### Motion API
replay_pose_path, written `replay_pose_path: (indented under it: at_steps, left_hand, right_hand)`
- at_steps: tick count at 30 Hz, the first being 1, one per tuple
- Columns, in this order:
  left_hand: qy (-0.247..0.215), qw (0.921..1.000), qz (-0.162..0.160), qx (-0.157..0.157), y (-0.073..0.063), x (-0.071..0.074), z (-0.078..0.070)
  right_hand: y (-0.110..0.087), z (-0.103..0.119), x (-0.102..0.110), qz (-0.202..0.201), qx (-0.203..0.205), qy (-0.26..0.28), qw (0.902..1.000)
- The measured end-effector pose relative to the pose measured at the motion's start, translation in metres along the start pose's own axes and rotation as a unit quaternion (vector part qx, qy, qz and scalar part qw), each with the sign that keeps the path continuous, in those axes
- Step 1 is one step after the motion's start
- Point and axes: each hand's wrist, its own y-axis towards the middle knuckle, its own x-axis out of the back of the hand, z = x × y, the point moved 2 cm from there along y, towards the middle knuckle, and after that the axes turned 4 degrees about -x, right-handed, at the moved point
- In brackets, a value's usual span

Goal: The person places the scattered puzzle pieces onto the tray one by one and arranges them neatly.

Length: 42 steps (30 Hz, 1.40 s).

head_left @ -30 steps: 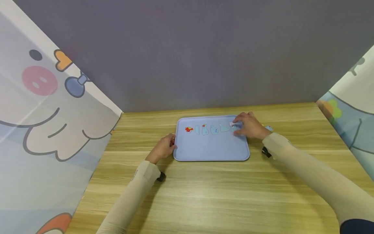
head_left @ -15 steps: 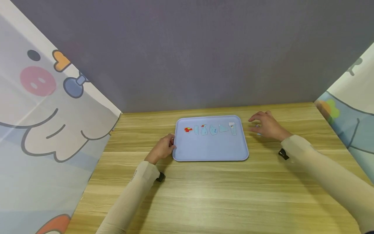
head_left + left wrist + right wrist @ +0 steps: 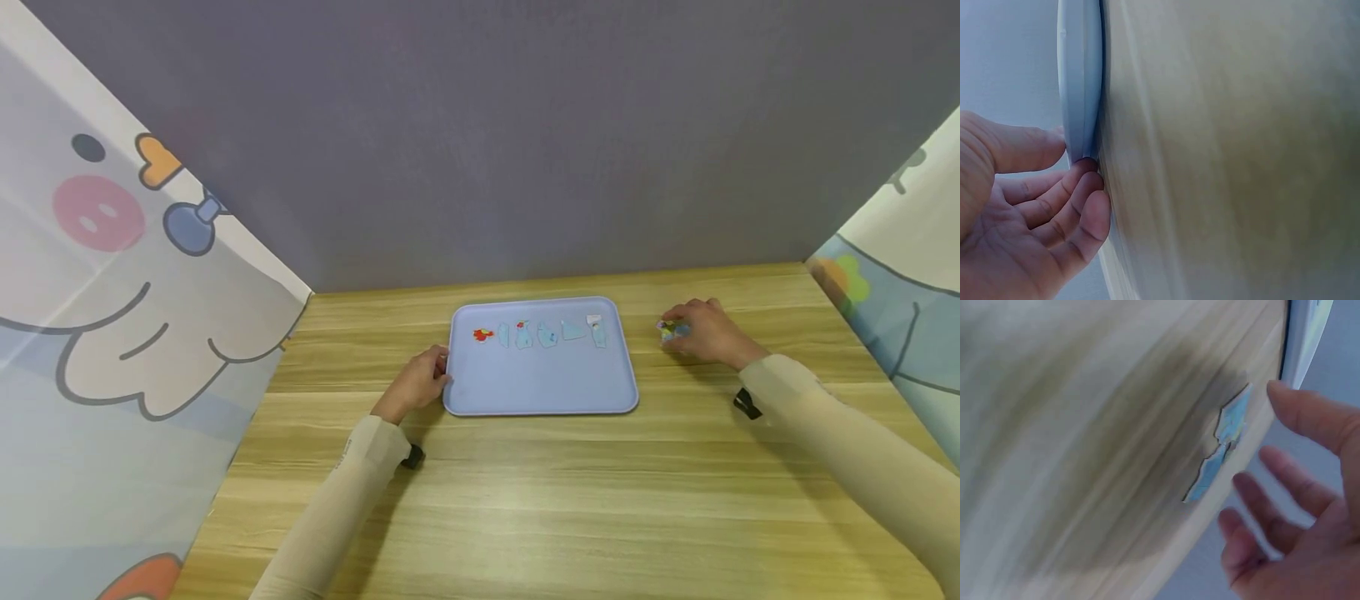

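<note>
My left hand (image 3: 415, 385) grips the left edge of a light blue tray (image 3: 540, 387). In the left wrist view the thumb lies at the tray rim (image 3: 1080, 81), with the fingertips tucked against its underside. Right of the tray, my right hand (image 3: 711, 333) is over small, irregular printed cardboard pieces (image 3: 666, 332) on the table. The right wrist view has two blue pieces (image 3: 1233, 419) lying close together, and the spread thumb and fingers stand apart from them. Part of the pieces is hidden by the hand in the head view.
Along the tray's upper half runs a row of flat cutouts: a red one (image 3: 483, 335) at the left, then several light blue pieces (image 3: 547, 335). A grey wall (image 3: 555, 150) rises behind the wooden table (image 3: 570, 500). Cartoon-printed sheets (image 3: 225, 333) flank both sides.
My right hand has left the rightmost light blue piece on the tray and moved right, over the pieces on the table. The left hand stays at the tray's edge.
</note>
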Motion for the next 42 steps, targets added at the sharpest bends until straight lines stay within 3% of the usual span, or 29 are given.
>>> replay_pose_path:
  at_steps: [4,11,20,27,35,42]
  left_hand:
    - [0.0,1.0,0.002,0.006,0.0,-0.002,0.0]
    - [-0.001,1.0,-0.002,0.005,0.0,-0.002,0.0]
    - [-0.005,1.0,-0.004,-0.004,0.001,-0.002,0.0]
    - [-0.008,0.9999,-0.005,-0.004,0.001,-0.002,0.001]
    - [-0.007,1.0,-0.004,-0.002,0.001,-0.001,0.0]
    - [0.0,1.0,-0.002,0.003,0.001,-0.002,0.001]
  right_hand:
    - [-0.004,-0.006,0.0,0.011,-0.025,-0.004,0.9996]
    - [0.0,-0.01,-0.003,0.025,0.008,0.016,0.9995]
    - [0.001,-0.014,-0.002,0.055,-0.015,0.032,0.9979]
    - [0.003,-0.014,-0.003,0.03,-0.005,0.034,0.9989]
    - [0.008,-0.011,-0.007,0.0,-0.032,0.055,0.998]
    - [0.01,0.009,-0.003,-0.054,0.007,0.084,0.995]
